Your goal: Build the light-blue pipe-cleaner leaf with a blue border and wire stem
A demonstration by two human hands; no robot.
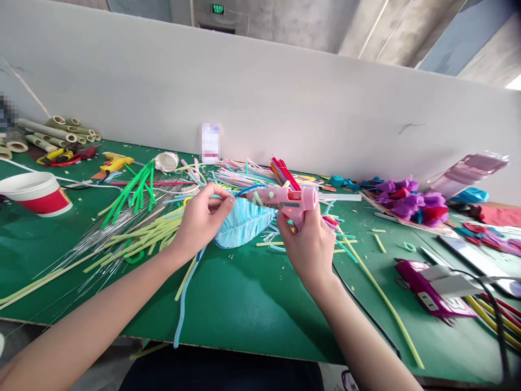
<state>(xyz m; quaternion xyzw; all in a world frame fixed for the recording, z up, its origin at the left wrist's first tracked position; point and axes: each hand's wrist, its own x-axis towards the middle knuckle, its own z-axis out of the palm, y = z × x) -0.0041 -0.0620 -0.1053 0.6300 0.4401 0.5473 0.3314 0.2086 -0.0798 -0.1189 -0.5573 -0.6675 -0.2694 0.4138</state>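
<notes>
Pink glue gun (271,197): grasped in right hand (307,241), held over the blue leaf (245,224). Left hand (207,217): fingertips pinched, from here apparently on a blue strip (249,189). Hazard: nozzle (251,196) just beside them; a slip could burn.

"EXIT" — lit green sign (218,8), far wall (280,27) | characters above that word: too small to read | label (291,206) on pink glue gun (266,196) — illegible

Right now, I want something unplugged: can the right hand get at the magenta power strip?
Probably not: the right hand grips the pink glue gun, though little blocks the magenta power strip.
</notes>
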